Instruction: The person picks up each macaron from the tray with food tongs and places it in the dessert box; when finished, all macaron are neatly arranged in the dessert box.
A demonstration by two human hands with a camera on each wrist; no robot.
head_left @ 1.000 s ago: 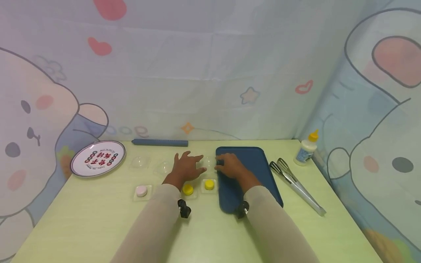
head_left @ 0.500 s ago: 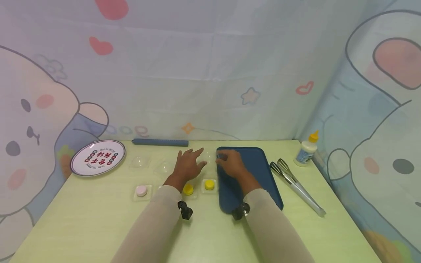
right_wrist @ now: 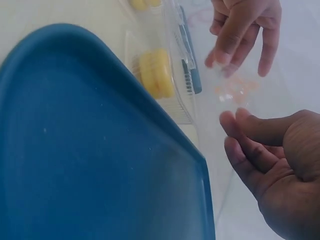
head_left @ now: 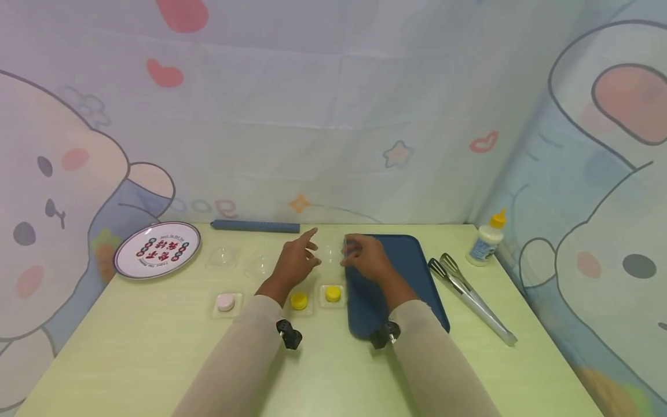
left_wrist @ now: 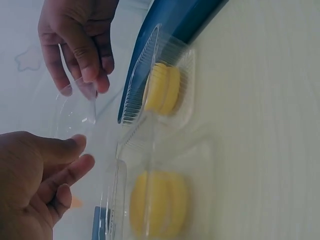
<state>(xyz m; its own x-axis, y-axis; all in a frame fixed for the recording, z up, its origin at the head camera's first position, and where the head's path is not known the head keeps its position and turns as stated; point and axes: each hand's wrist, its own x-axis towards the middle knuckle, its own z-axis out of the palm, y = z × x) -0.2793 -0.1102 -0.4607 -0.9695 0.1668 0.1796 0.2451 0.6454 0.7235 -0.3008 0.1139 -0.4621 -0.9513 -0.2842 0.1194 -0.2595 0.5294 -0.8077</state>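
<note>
A clear domed plastic lid (head_left: 330, 253) rises behind a yellow macaron (head_left: 333, 293) in its clear box. My left hand (head_left: 294, 260) pinches the lid's left edge between thumb and fingers. At the opposite edge, my right hand (head_left: 367, 258) pinches it too, thumb against fingertips, over the tray's left rim. In the left wrist view the lid (left_wrist: 75, 112) spans the space between both hands. Another yellow macaron (head_left: 299, 300) sits in a box beside my left wrist. Further left lies a pink macaron (head_left: 225, 302), its box's lid (head_left: 222, 256) folded back.
A dark blue tray (head_left: 406, 260) lies under my right forearm. Metal tongs (head_left: 474, 301) and a yellow-capped bottle (head_left: 485, 243) are to its right. An oval plate (head_left: 158, 251) stands far left, and a blue-grey bar (head_left: 255, 226) lies along the back edge.
My left hand's spread fingers have drawn together at the lid's edge. My right hand has shifted only slightly, its fingers more curled. The boxes and tray have stayed put.
</note>
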